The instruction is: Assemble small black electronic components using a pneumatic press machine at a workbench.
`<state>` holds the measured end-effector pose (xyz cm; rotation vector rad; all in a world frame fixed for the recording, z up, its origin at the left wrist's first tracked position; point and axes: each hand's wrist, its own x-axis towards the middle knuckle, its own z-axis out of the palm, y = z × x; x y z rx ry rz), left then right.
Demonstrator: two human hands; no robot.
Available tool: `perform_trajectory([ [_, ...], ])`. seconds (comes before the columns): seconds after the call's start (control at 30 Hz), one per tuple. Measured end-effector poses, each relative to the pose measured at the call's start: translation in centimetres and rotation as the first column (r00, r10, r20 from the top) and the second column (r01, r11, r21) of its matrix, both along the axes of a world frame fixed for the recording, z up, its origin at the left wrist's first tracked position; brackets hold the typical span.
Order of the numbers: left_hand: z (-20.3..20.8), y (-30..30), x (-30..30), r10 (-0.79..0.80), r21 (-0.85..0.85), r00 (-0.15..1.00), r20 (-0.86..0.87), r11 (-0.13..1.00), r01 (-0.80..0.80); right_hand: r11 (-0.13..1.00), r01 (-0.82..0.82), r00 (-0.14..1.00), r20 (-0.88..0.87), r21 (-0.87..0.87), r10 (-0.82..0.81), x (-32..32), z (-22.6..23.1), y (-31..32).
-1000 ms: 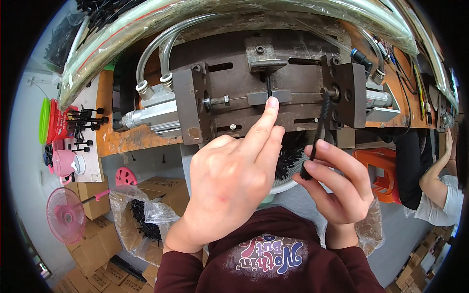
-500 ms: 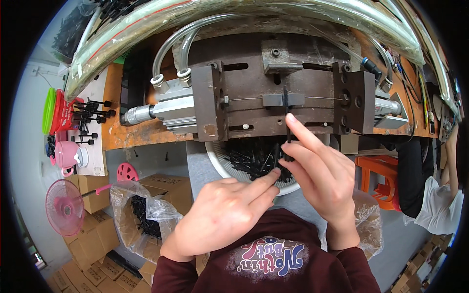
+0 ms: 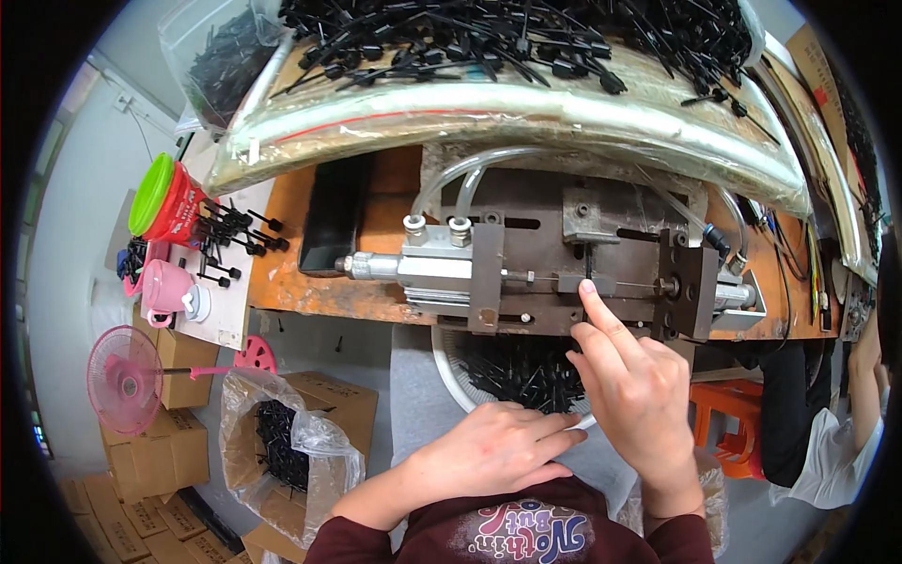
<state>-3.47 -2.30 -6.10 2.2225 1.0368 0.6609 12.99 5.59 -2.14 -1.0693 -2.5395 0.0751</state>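
My right hand [image 3: 631, 376] reaches up to the brown metal fixture [image 3: 540, 305]. Its index finger is stretched out, its tip on the small grey block [image 3: 568, 283] at the middle; the other fingers are curled, with nothing visible in them. A thin black stem [image 3: 589, 258] stands upright behind that fingertip, its lower part hidden by the finger. My left hand [image 3: 493, 446] lies palm down by the near rim of a white round basket [image 3: 451, 374], fingers loosely apart and nothing visible in it. Black plastic parts [image 3: 521, 371] fill the basket on my lap.
Air cylinders [image 3: 437, 268] with clear hoses flank the fixture. Behind it, a plastic-wrapped board [image 3: 507, 117] carries heaped black parts. A lined carton [image 3: 282, 451], a pink fan [image 3: 127, 381] and a pink jug [image 3: 169, 287] stand left. At right are an orange stool [image 3: 728, 414] and another person's arm [image 3: 864, 376].
The view has tilted up, showing more behind the fixture. My right index finger has moved onto the grey block. My left hand has drawn back from the parts to the basket's near rim.
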Motion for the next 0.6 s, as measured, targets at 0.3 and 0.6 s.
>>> perform_trajectory([
  [0.3,-1.8,-2.5,-0.5,0.068,-0.048,0.994,0.083,0.997,-0.065,0.878,-0.064,0.904,-0.344,0.475,0.252,-5.0,7.5,11.7],
  [0.6,-2.0,-3.3,1.0,0.046,-0.057,0.990,0.134,0.998,-0.039,0.967,0.236,0.971,-0.001,0.090,-0.237,-15.5,7.3,22.0],
])
